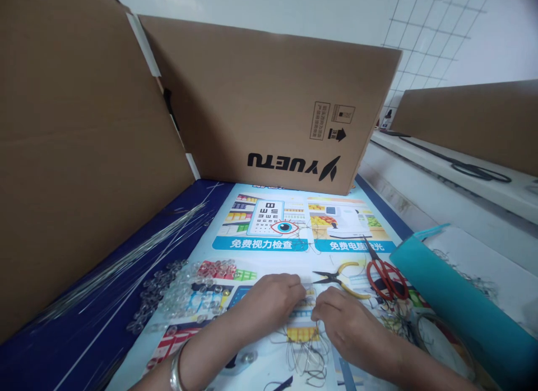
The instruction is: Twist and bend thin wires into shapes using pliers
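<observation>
My left hand is closed in a pinch at the middle of the table, its fingertips turned towards the right hand. Opposite it, my right hand is also pinched shut, a small gap away. Both seem to grip thin wire, though the fingers largely hide the pinched parts. Loose, curled wires lie just below and between the hands. Beyond the right hand rest pliers with yellow handles, jaws pointing left, and red-handled scissors. Many clear glass-like beads are spread left of my left hand.
Long straight wires lie along the left side. Cardboard panels stand at the left and back. At right are a teal box-like holder with wire pieces and a round clear container. A printed poster covers the table.
</observation>
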